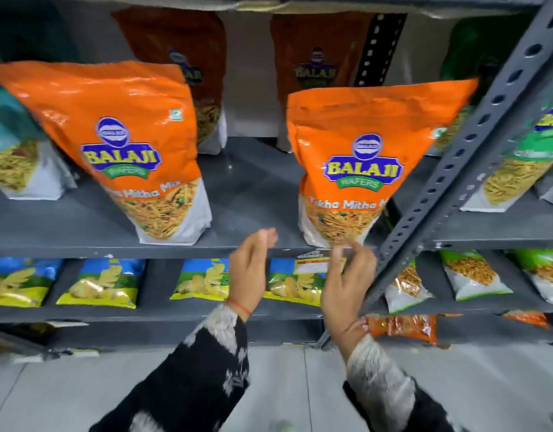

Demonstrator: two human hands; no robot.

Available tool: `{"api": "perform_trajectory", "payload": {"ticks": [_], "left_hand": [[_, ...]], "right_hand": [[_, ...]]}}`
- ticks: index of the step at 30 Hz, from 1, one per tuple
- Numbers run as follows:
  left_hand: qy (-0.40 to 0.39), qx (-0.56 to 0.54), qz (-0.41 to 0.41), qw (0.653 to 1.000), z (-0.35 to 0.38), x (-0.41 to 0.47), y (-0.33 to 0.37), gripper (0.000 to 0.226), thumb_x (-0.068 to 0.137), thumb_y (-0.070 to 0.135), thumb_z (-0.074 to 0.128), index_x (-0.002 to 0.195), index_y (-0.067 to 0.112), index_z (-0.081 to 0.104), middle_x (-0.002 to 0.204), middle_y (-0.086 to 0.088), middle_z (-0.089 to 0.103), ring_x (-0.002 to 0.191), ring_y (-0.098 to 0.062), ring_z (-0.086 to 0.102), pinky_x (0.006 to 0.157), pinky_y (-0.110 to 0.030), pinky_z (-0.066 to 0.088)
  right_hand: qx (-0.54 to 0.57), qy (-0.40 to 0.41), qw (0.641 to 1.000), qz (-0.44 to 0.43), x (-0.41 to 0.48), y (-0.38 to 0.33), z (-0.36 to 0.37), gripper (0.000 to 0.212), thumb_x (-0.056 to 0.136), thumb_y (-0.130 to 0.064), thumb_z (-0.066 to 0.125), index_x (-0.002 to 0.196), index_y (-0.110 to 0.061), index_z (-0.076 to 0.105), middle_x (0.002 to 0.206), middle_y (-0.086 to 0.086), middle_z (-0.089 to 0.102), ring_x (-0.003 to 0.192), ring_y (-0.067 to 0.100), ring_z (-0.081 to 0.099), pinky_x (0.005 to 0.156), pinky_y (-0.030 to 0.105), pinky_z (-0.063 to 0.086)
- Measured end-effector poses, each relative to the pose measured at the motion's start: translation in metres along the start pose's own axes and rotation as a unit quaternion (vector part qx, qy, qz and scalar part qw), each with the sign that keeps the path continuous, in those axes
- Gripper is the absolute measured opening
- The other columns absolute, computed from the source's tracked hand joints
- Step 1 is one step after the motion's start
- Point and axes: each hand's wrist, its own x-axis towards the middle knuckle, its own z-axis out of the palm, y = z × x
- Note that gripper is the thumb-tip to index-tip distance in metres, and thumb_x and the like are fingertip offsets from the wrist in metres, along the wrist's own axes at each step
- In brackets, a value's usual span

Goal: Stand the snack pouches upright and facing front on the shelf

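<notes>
Two orange Balaji snack pouches stand upright, facing front, at the front of the grey shelf (pixel 253 194): the left pouch (pixel 119 145) and the right pouch (pixel 362 163). Two more orange pouches (pixel 181 67) (pixel 318 63) stand behind them in shadow. My left hand (pixel 250 269) hangs just below the shelf's front edge, between the two front pouches, fingers loosely curled, holding nothing. My right hand (pixel 346 282) is below the right pouch's bottom corner, fingers relaxed, and I cannot tell whether its fingertips touch the pouch.
A teal pouch (pixel 16 151) stands at the far left. A perforated metal upright (pixel 474 157) slants past the right pouch, with green pouches (pixel 524 169) beyond it. The lower shelf holds blue-and-yellow chip bags (pixel 100 282) and green snack bags (pixel 471 275).
</notes>
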Motion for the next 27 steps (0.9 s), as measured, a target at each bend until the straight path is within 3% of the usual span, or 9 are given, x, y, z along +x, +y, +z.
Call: {"api": "perform_trajectory", "payload": {"ticks": [3,7,12,14,15,18,23,25,27], "left_hand": [[0.103,0.004,0.025,0.994,-0.059,-0.008,-0.009,0.034,0.079,0.053,0.035,0.076,0.032,0.061,0.076,0.004,0.068,0.070,-0.005,0.065,0.072,-0.028,0.050],[0.189,0.058,0.048,0.979,-0.153,0.011,-0.026,0.035,0.082,0.048,0.037,0.079,0.021,0.060,0.074,0.002,0.063,0.068,0.005,0.059,0.071,-0.018,0.046],[0.297,0.059,0.044,0.952,-0.269,0.075,-0.046,0.021,0.084,0.015,0.058,0.101,0.003,0.055,0.090,-0.011,0.055,0.067,0.014,0.053,0.066,-0.001,0.040],[0.300,0.060,-0.001,0.952,-0.318,0.108,-0.058,0.036,0.080,-0.002,0.062,0.113,-0.001,0.048,0.102,-0.018,0.051,0.077,0.007,0.053,0.073,-0.007,0.043],[0.298,0.064,-0.031,0.952,-0.343,0.125,-0.066,0.046,0.077,-0.008,0.063,0.118,-0.006,0.043,0.108,-0.022,0.049,0.087,-0.006,0.052,0.082,-0.019,0.046],[0.261,0.093,-0.104,0.955,-0.411,0.171,-0.082,0.069,0.068,-0.016,0.067,0.126,-0.014,0.031,0.132,-0.033,0.041,0.119,-0.036,0.044,0.106,-0.051,0.034],[0.060,0.107,-0.134,0.983,-0.474,0.232,-0.073,0.093,0.070,-0.019,0.063,0.143,0.006,0.011,0.154,-0.011,0.016,0.141,-0.024,0.018,0.110,-0.032,0.024],[-0.031,0.087,-0.134,0.987,-0.484,0.256,-0.075,0.102,0.065,-0.021,0.065,0.144,0.012,0.009,0.150,-0.008,0.026,0.135,-0.020,0.028,0.101,-0.025,0.035],[-0.099,0.075,-0.138,0.983,-0.491,0.275,-0.082,0.114,0.048,-0.008,0.076,0.142,0.014,0.016,0.140,-0.005,0.040,0.128,-0.020,0.038,0.097,-0.028,0.044]], "right_hand": [[0.092,-0.124,0.983,-0.094,-0.053,-0.034,0.035,0.036,0.086,-0.040,0.044,0.111,-0.015,0.047,0.107,-0.001,0.045,0.090,0.013,0.048,0.085,0.018,0.039],[0.163,-0.286,0.930,-0.162,-0.093,-0.084,0.092,0.032,0.086,-0.050,0.041,0.109,-0.027,0.043,0.107,-0.022,0.037,0.073,0.016,0.055,0.070,0.022,0.048],[0.139,-0.376,0.875,-0.271,-0.128,-0.136,0.180,0.037,0.088,-0.048,0.036,0.112,-0.020,0.041,0.117,-0.001,0.044,0.086,0.018,0.058,0.072,0.023,0.048],[0.115,-0.389,0.873,-0.273,-0.139,-0.151,0.226,0.038,0.088,-0.049,0.038,0.113,-0.021,0.040,0.118,0.009,0.050,0.096,0.019,0.057,0.078,0.025,0.047],[0.109,-0.392,0.877,-0.255,-0.144,-0.160,0.249,0.040,0.087,-0.050,0.041,0.114,-0.021,0.039,0.118,0.010,0.050,0.098,0.020,0.056,0.081,0.026,0.046],[0.111,-0.392,0.900,-0.153,-0.145,-0.183,0.315,0.056,0.078,-0.047,0.057,0.122,-0.019,0.038,0.118,0.002,0.044,0.103,0.021,0.055,0.089,0.038,0.049],[0.109,-0.390,0.914,0.001,-0.110,-0.197,0.413,0.098,0.059,-0.022,0.084,0.135,-0.008,0.024,0.141,0.004,0.031,0.133,0.025,0.033,0.112,0.046,0.030],[0.112,-0.406,0.907,0.013,-0.095,-0.197,0.437,0.107,0.053,-0.016,0.086,0.136,-0.007,0.020,0.146,0.007,0.029,0.134,0.020,0.030,0.112,0.029,0.031],[0.139,-0.420,0.897,0.015,-0.090,-0.204,0.451,0.102,0.051,-0.003,0.085,0.132,-0.003,0.023,0.131,-0.003,0.037,0.120,0.005,0.041,0.092,0.000,0.035]]}}
